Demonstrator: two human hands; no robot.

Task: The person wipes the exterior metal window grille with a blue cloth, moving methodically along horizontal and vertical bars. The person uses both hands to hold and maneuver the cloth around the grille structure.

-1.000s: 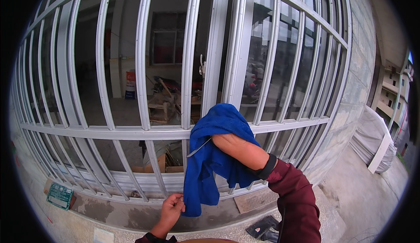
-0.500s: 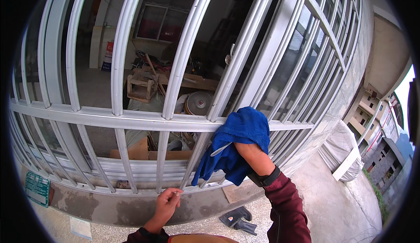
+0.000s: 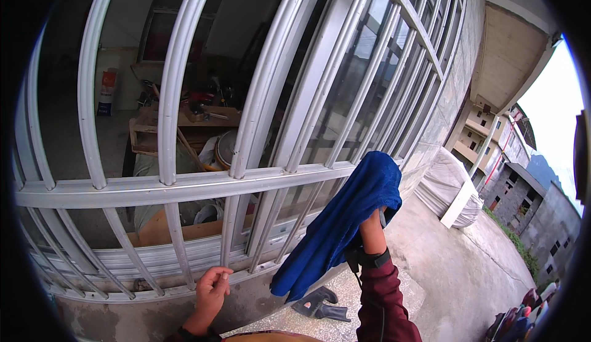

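The cloth (image 3: pixel 345 225) over the right hand is bright blue, all one colour, with darker blue in its folds. Just behind that hand, the wristband (image 3: pixel 372 259) is black and the sleeve (image 3: pixel 386 302) is dark red. The bars (image 3: pixel 148 189) in front of both hands are shiny silver-grey. Far past the left hand (image 3: pixel 212 290), a bag (image 3: pixel 106 93) is red, white and blue. Between the hands, low down, the boots (image 3: pixel 323 305) are black, and the floor (image 3: pixel 349 285) by them is pale with tiny specks. Right of the right hand, a big cover (image 3: pixel 440 185) is light grey.
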